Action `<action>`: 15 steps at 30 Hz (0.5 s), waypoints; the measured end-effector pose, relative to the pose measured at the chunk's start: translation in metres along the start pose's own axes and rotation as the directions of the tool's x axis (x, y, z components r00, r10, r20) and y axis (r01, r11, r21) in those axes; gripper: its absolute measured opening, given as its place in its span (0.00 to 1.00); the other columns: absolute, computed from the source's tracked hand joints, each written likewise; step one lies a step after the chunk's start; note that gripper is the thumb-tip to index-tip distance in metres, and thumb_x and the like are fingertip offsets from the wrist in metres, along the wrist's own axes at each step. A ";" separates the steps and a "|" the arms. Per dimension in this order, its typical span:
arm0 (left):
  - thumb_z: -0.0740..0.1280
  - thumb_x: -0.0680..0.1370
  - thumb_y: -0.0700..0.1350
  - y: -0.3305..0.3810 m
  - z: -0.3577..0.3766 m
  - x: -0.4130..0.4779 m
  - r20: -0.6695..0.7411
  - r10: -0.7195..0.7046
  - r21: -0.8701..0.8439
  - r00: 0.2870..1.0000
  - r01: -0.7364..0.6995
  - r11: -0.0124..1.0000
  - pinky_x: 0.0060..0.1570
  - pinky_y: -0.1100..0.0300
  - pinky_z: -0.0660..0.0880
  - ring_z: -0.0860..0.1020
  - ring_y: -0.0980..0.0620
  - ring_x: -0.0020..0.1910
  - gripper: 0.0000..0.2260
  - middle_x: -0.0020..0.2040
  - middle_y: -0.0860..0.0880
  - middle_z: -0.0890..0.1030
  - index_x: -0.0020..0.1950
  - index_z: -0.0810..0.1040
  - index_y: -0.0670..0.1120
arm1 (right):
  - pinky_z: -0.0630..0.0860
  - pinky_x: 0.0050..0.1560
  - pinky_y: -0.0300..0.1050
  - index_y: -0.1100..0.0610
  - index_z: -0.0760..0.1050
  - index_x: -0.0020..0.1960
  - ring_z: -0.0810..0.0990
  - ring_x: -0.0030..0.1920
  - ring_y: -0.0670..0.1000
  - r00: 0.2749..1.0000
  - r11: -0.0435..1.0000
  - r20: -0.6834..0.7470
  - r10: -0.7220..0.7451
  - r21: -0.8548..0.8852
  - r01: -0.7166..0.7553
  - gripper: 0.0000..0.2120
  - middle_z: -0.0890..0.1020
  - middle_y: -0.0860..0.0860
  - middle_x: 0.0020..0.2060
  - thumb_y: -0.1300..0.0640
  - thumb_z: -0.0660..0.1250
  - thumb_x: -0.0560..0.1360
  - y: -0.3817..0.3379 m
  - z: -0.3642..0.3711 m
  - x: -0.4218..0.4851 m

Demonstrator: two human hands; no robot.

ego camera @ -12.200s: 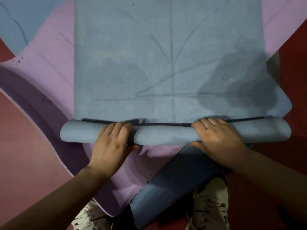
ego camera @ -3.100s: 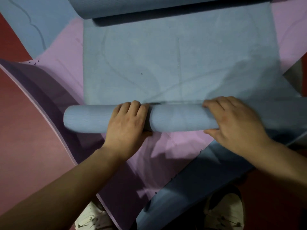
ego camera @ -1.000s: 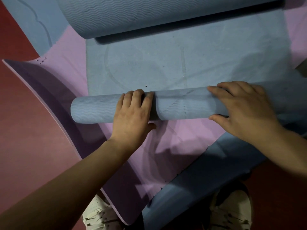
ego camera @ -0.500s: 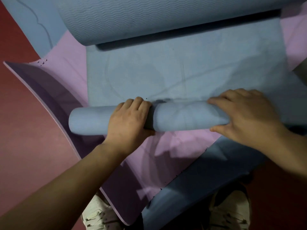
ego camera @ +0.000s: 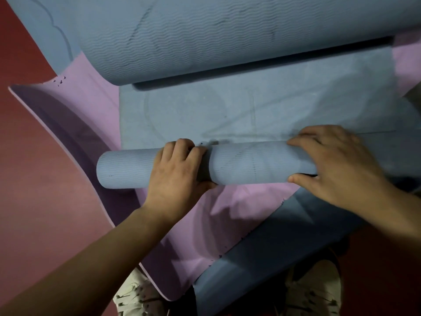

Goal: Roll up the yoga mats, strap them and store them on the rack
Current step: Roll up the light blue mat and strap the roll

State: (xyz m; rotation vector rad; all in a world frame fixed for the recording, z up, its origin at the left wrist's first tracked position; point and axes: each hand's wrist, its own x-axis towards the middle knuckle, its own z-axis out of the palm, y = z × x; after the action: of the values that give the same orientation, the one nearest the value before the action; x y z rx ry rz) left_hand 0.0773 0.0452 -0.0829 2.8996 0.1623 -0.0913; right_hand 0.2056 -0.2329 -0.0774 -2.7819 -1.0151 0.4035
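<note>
A grey-blue yoga mat (ego camera: 250, 106) lies across the floor, its near end wound into a tight roll (ego camera: 248, 164). My left hand (ego camera: 177, 174) grips the roll left of its middle, fingers curled over the top and thumb underneath. My right hand (ego camera: 337, 165) holds the right part of the roll, fingers over the top and thumb on the near side. The mat's far end curls up and back toward me as a big ribbed fold (ego camera: 205, 37). The roll's right end is hidden behind my right hand.
A pink mat (ego camera: 91, 92) with a curled purple edge lies under the blue one on a red floor (ego camera: 34, 201). Another blue mat (ego camera: 273, 252) runs diagonally by my feet. My white shoes (ego camera: 314, 293) stand at the bottom edge.
The roll has moved forward along the mat and grown thicker. The far curled end of the mat looms larger at the top. Both hands keep their places on the roll.
</note>
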 end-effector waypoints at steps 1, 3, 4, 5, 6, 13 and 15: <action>0.76 0.67 0.62 -0.001 0.000 0.001 0.007 0.011 0.014 1.000 -0.011 1.000 0.50 0.49 0.71 0.72 0.44 0.52 0.30 0.53 0.45 0.75 0.61 0.78 0.44 | 0.70 0.58 0.56 0.52 0.76 0.64 0.72 0.57 0.59 1.000 1.000 -0.013 0.007 0.013 -0.007 0.32 0.76 0.53 0.57 0.39 0.73 0.63 0.001 0.001 0.000; 0.76 0.67 0.60 -0.002 -0.001 0.002 0.012 0.014 0.022 1.000 -0.015 1.000 0.50 0.48 0.72 0.73 0.44 0.50 0.30 0.51 0.45 0.75 0.62 0.77 0.43 | 0.71 0.56 0.56 0.51 0.76 0.66 0.70 0.55 0.58 1.000 1.000 -0.013 0.006 0.009 -0.006 0.33 0.75 0.53 0.56 0.37 0.66 0.64 0.003 0.000 0.001; 0.77 0.68 0.59 -0.002 -0.001 0.002 0.011 0.011 0.017 1.000 -0.011 1.000 0.50 0.48 0.73 0.74 0.43 0.49 0.30 0.51 0.45 0.76 0.62 0.76 0.43 | 0.72 0.55 0.56 0.51 0.75 0.67 0.70 0.55 0.58 1.000 1.000 -0.009 0.000 0.005 0.000 0.33 0.76 0.52 0.56 0.37 0.65 0.65 0.003 0.000 0.001; 0.78 0.68 0.57 -0.002 -0.002 0.002 0.010 0.008 0.012 1.000 -0.008 1.000 0.50 0.48 0.74 0.74 0.43 0.49 0.29 0.51 0.45 0.76 0.61 0.76 0.42 | 0.73 0.55 0.56 0.51 0.74 0.67 0.70 0.56 0.58 1.000 1.000 -0.009 -0.002 0.015 0.002 0.33 0.76 0.52 0.57 0.37 0.64 0.66 0.003 -0.001 0.000; 0.78 0.68 0.56 -0.002 -0.002 0.003 0.008 0.007 0.011 1.000 -0.007 1.000 0.50 0.48 0.74 0.74 0.43 0.48 0.28 0.50 0.44 0.77 0.60 0.75 0.42 | 0.73 0.55 0.56 0.52 0.73 0.67 0.71 0.57 0.58 1.000 0.999 -0.017 0.003 0.041 -0.002 0.32 0.76 0.52 0.57 0.38 0.65 0.67 0.003 -0.001 0.000; 0.75 0.69 0.53 -0.002 -0.001 0.010 -0.032 -0.004 0.029 0.999 0.005 1.000 0.55 0.46 0.73 0.72 0.41 0.57 0.24 0.58 0.42 0.76 0.60 0.78 0.42 | 0.70 0.56 0.55 0.55 0.77 0.60 0.71 0.57 0.59 0.991 0.996 -0.137 0.003 0.084 0.009 0.27 0.76 0.54 0.56 0.39 0.62 0.69 0.006 0.005 0.007; 0.76 0.70 0.52 -0.004 -0.002 0.013 -0.039 0.003 0.026 0.999 -0.002 1.000 0.49 0.46 0.74 0.73 0.41 0.52 0.24 0.54 0.43 0.76 0.60 0.78 0.42 | 0.70 0.55 0.55 0.56 0.78 0.61 0.71 0.54 0.60 0.983 0.996 -0.181 0.004 0.088 0.012 0.26 0.75 0.55 0.54 0.40 0.62 0.70 0.006 0.007 0.007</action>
State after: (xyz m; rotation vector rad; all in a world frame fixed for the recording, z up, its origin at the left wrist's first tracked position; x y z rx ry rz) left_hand 0.0903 0.0509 -0.0826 2.9284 0.1657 -0.0363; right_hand 0.2124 -0.2325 -0.0874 -2.6789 -0.9374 0.1852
